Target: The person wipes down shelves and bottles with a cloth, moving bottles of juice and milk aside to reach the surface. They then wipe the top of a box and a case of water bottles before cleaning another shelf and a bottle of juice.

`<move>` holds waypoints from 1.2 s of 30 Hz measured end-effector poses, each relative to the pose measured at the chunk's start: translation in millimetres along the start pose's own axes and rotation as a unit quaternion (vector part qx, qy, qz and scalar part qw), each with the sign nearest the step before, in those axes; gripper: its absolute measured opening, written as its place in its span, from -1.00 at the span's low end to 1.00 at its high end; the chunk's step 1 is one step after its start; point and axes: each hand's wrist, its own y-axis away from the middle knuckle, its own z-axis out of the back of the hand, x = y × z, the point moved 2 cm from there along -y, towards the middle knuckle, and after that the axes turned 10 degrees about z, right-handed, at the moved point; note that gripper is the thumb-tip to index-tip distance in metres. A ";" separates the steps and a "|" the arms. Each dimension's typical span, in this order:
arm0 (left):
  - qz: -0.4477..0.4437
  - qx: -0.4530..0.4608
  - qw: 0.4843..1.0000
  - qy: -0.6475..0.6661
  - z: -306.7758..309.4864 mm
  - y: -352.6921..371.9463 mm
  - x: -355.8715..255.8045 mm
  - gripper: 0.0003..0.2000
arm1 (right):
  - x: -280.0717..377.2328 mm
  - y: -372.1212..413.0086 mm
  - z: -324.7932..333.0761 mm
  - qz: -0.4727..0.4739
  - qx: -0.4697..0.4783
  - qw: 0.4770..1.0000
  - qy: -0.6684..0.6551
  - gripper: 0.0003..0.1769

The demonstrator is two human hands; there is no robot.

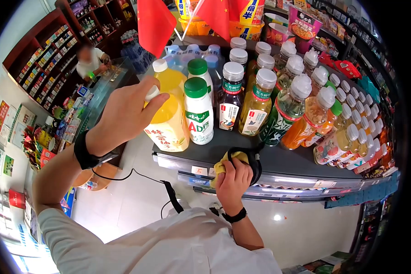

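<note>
- The front yellow bottle [169,132] is being gripped at its white cap [152,94] by the left hand [125,109], with thumb and fingers closing about the cap; whether the cap is being turned cannot be told
- The front yellow bottle is being shown near the front edge of the dark shelf [283,162]; whether its full weight is being borne there cannot be told
- To the right of the front yellow bottle, at the shelf edge, a yellow cloth [219,169] is being clasped by the right hand [234,180], the fingers being curled over it
- Just to the right of the front yellow bottle, 2 white bottles [199,119] with green caps are being lined up, and 1 other yellow bottle [172,81] is being partly hidden just behind it
- The step in hand is being judged as a handling of the front yellow bottle by its cap, with the cloth being held ready
- By that judgement, a steady grip on the cap is being called for in the next move, with care being taken that the white bottles are not being knocked
</note>
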 end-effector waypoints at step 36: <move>0.119 0.109 0.770 0.618 -144.5 80.4 60.8 -0.24 | 1.9 0.1 1.2 -0.010 0.006 1.000 0.027 -0.56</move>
